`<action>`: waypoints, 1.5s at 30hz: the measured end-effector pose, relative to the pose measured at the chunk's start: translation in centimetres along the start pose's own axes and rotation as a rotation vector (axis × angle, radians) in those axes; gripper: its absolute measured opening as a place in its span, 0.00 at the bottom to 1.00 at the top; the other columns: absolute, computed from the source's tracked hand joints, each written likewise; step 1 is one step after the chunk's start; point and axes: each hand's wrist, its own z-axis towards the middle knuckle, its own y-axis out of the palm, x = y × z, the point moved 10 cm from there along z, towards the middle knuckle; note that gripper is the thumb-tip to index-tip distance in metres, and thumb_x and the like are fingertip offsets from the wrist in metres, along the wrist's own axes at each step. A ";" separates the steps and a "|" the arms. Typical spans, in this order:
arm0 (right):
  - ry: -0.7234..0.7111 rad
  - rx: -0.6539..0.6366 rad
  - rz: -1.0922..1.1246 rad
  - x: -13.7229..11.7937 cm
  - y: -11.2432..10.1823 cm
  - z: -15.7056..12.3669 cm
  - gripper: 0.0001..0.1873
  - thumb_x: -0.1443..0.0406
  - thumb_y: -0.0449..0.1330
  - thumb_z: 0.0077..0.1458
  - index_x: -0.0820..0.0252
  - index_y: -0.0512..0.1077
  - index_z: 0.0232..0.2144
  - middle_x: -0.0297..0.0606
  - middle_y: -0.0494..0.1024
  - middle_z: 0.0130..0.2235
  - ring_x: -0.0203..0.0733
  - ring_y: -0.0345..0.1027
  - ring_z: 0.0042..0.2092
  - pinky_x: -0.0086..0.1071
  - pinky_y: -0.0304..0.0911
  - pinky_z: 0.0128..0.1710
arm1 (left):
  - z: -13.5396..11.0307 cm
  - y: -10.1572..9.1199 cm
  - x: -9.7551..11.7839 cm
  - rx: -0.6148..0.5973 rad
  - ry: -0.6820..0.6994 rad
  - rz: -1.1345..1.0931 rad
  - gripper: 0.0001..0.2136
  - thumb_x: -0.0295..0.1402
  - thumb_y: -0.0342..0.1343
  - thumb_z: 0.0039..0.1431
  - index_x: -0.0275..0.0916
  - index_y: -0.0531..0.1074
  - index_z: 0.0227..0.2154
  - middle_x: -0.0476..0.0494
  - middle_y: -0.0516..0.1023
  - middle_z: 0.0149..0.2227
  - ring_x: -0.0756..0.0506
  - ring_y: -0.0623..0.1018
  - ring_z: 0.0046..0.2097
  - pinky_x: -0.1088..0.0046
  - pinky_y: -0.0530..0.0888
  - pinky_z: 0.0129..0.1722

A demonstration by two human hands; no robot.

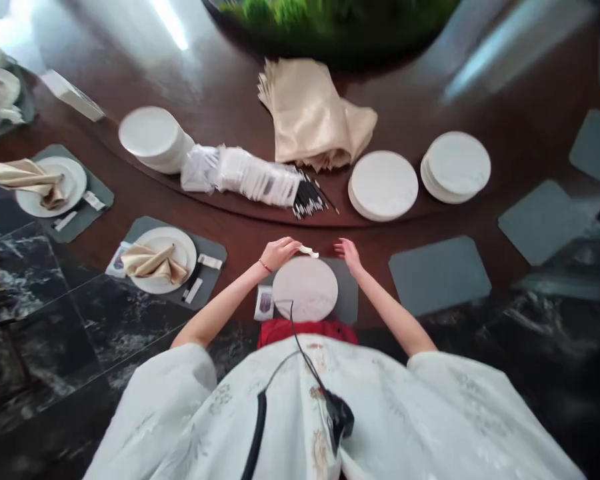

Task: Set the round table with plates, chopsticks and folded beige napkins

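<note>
Nearest me is my white shirt [410,413], thin cloth with a faint floral pattern, crossed by a black cable [263,427]; red fabric [307,331] shows below the table edge. On a smooth grey placemat [348,283] lies a round, pale plate [305,288], with a small flat packet [265,303] at its left. At the plate's far rim my left hand [279,253] pinches one end of a small, glossy white piece [309,251], slightly curved; I cannot tell whether it touches the table. My right hand [349,254] is just beyond its other end, fingers loosely spread, apart from it.

Farther along the dark, polished wooden table [230,230], slim black chopsticks [310,195] with pale ends fan out beside crinkled clear-plastic bundles [260,175]. Round plates stand in a left stack [150,132], a middle stack [384,183] and a right stack [457,163]. Behind them sits a pile of satiny beige napkins [305,107], then greenery [295,12]. The packet bears a dark printed emblem, its lettering too small to read.
</note>
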 end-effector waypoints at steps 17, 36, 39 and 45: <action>0.099 0.310 -0.646 22.0 -22.7 -17.9 0.19 0.69 0.47 0.63 0.56 0.69 0.53 0.40 0.79 0.39 0.43 0.73 0.41 0.34 0.65 0.47 | -16.5 21.5 24.4 -0.278 -0.170 -0.347 0.13 0.33 0.51 0.64 0.41 0.76 0.48 0.34 0.62 0.66 0.35 0.66 0.65 0.52 0.65 0.64; 0.196 0.367 -0.650 25.5 -25.1 -16.3 0.11 0.65 0.55 0.62 0.57 0.72 0.46 0.44 0.80 0.45 0.44 0.72 0.47 0.34 0.64 0.49 | -21.3 22.3 24.8 -0.285 -0.303 -0.347 0.12 0.31 0.50 0.63 0.42 0.77 0.44 0.34 0.68 0.61 0.34 0.69 0.62 0.50 0.67 0.62; 0.213 0.359 -0.650 26.1 -25.8 -17.1 0.11 0.64 0.54 0.62 0.58 0.72 0.45 0.44 0.80 0.45 0.44 0.73 0.46 0.33 0.64 0.49 | -20.4 23.0 25.5 -0.321 -0.290 -0.382 0.12 0.30 0.50 0.62 0.42 0.77 0.43 0.34 0.68 0.61 0.34 0.70 0.61 0.49 0.68 0.62; 0.282 0.395 -0.729 25.9 -28.1 -18.2 0.14 0.59 0.55 0.62 0.60 0.74 0.45 0.50 0.79 0.46 0.51 0.73 0.49 0.40 0.65 0.51 | -17.2 23.3 24.0 -0.301 -0.300 -0.394 0.12 0.29 0.50 0.62 0.43 0.77 0.43 0.35 0.69 0.60 0.35 0.70 0.61 0.50 0.67 0.62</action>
